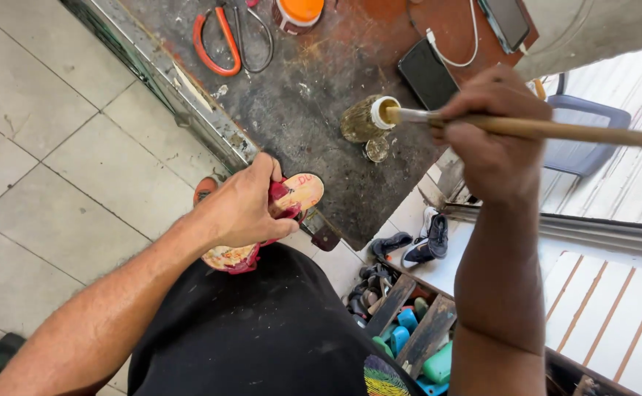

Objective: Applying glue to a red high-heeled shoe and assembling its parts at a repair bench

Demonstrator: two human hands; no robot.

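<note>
My left hand [244, 205] grips a worn sandal [299, 192] with a pale footbed and dark red straps, holding it against the edge of the stained workbench [313, 103]. My right hand [493, 136] holds a long wooden-handled brush [555, 130] level. Its bristle end is dipped into the white neck of a small glue bottle [365, 117] that stands on the bench. The bottle's cap [377, 149] lies just in front of it.
On the bench lie orange-handled scissors [218, 40], an orange-lidded jar [299, 13], two dark phones [427, 73] and a white cable. Below the bench sit dark shoes [416, 246] and a wooden crate [409, 323] of odds and ends. Tiled floor spreads to the left.
</note>
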